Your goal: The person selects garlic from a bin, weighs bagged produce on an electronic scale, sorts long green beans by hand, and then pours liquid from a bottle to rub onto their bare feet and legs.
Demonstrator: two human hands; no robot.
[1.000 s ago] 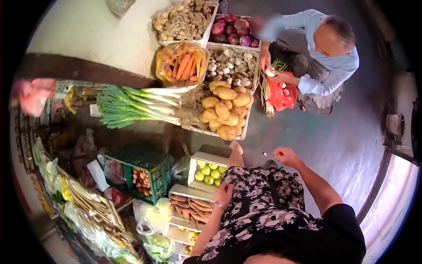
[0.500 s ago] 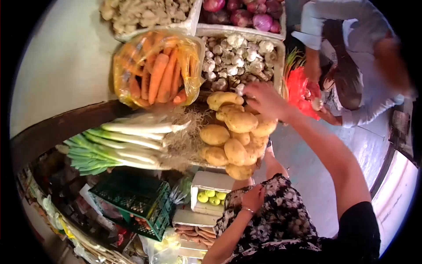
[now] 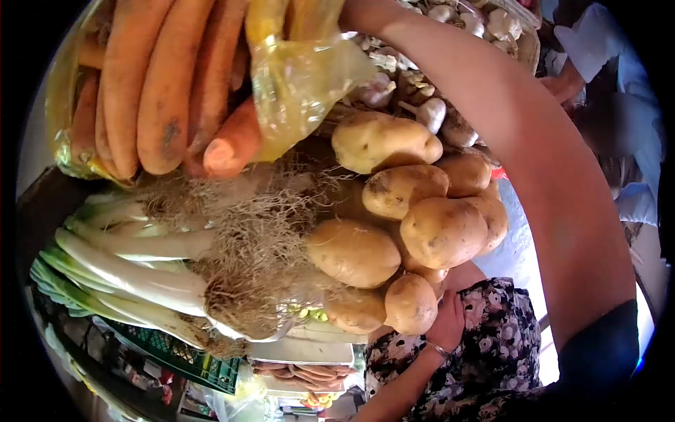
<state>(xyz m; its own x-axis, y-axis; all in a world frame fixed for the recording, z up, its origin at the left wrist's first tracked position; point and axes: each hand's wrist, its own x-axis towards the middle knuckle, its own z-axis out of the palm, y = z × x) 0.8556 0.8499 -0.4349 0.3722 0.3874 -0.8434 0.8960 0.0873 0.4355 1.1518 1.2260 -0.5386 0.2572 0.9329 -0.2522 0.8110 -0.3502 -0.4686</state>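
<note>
My left hand (image 3: 448,325) is against the patterned dress (image 3: 492,330), just beyond the lowest potatoes. Its fingers are small and partly covered, so their closure and any contents cannot be made out. From the lower right, my right arm reaches over the garlic (image 3: 503,27) to the top edge, where the right hand is out of frame. Potatoes (image 3: 444,232) are heaped below that arm. Large carrots (image 3: 167,91) in a yellow plastic bag (image 3: 295,84) fill the upper left. Leeks (image 3: 133,271) lie below them, their roots beside the potatoes.
A person in a light blue top (image 3: 640,141) is at the right edge, beyond my arm. Below the leeks are a green crate (image 3: 176,362) and a white box (image 3: 313,352). Sweet potatoes (image 3: 302,374) lie underneath, near the bottom.
The view has moved much closer to the carrots, leeks and potatoes. My right hand, lately over the garlic and potatoes, has passed out of the top. My left hand remains near the dress.
</note>
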